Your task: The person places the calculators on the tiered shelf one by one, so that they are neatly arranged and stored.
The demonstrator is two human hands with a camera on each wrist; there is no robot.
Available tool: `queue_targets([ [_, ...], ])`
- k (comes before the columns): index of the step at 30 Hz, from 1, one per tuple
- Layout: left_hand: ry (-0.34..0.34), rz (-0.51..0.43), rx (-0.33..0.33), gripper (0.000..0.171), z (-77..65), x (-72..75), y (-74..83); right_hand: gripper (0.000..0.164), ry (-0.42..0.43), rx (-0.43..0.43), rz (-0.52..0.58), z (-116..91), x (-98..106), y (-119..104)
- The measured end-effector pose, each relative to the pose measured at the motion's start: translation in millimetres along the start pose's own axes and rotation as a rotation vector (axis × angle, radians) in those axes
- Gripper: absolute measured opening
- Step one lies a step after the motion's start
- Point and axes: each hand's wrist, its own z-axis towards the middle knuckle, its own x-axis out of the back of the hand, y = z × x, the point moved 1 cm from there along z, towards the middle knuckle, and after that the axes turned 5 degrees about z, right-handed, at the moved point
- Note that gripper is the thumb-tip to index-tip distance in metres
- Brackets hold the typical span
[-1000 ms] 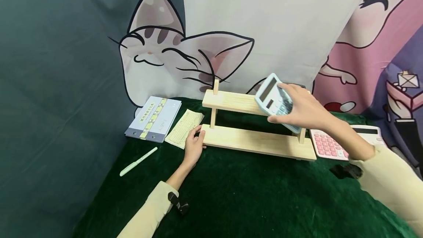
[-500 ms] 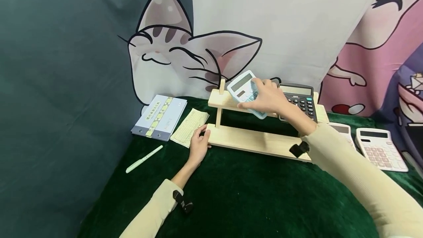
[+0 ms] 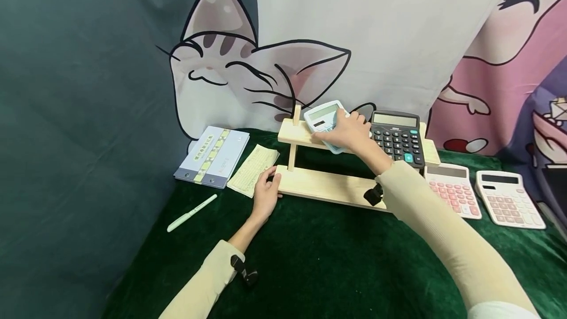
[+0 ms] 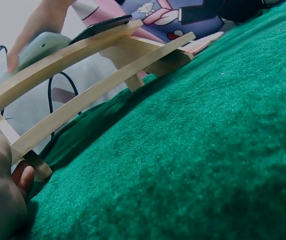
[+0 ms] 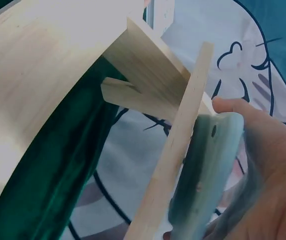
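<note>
A two-tier wooden rack (image 3: pixel 321 184) stands on the green cloth. My left hand (image 3: pixel 266 193) grips the left end of its lower board, and in the left wrist view a fingertip (image 4: pixel 26 179) shows at the board's end. My right hand (image 3: pixel 347 134) holds a light blue calculator (image 3: pixel 322 113) by its sides, tilted back over the left part of the upper board. In the right wrist view the calculator's lower edge (image 5: pixel 202 170) lies right along the upper board (image 5: pixel 175 145). The hand covers most of its keys. A black calculator (image 3: pixel 398 144) leans on the rack to its right.
Two pink-and-white calculators (image 3: pixel 453 192) (image 3: pixel 509 203) lie right of the rack. On the left are a blue-grey notebook (image 3: pixel 214 156), a yellowish paper pad (image 3: pixel 252 169) and a pale green pen (image 3: pixel 191 213). A cat-print curtain (image 3: pixel 212 92) hangs behind.
My right hand has carried the light blue calculator left and then down onto the upper board, uncovering the black calculator. My left hand has kept its grip on the rack.
</note>
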Motion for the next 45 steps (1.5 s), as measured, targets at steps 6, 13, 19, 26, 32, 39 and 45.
queue_targets([
  [6,0.008,-0.005,0.0,0.039,0.3,0.7,0.7,0.109,0.003,-0.002,-0.066,-5.8,-4.1,-7.7],
  [13,-0.002,0.0,-0.001,0.04,0.5,0.5,1.3,0.108,-0.007,0.027,-0.081,-8.5,-6.5,0.0],
  [19,0.012,-0.01,0.008,0.042,10.7,-5.3,-26.9,0.099,0.006,0.147,-0.002,-18.0,-4.5,13.2],
  [26,0.023,-0.015,0.001,0.04,16.4,-8.5,-38.0,0.065,-0.05,0.385,-0.043,-37.5,15.3,28.3],
  [32,0.021,-0.013,0.006,0.039,14.9,-9.4,-39.3,0.061,-0.029,0.433,-0.107,-40.6,7.3,37.3],
  [39,0.033,-0.013,0.005,0.04,14.4,-8.5,-39.4,0.062,0.067,0.478,-0.106,-38.4,-5.7,32.0],
  [45,0.021,-0.009,0.013,0.041,13.1,-7.1,-29.9,0.061,0.151,0.48,-0.089,-38.6,-14.6,24.1],
])
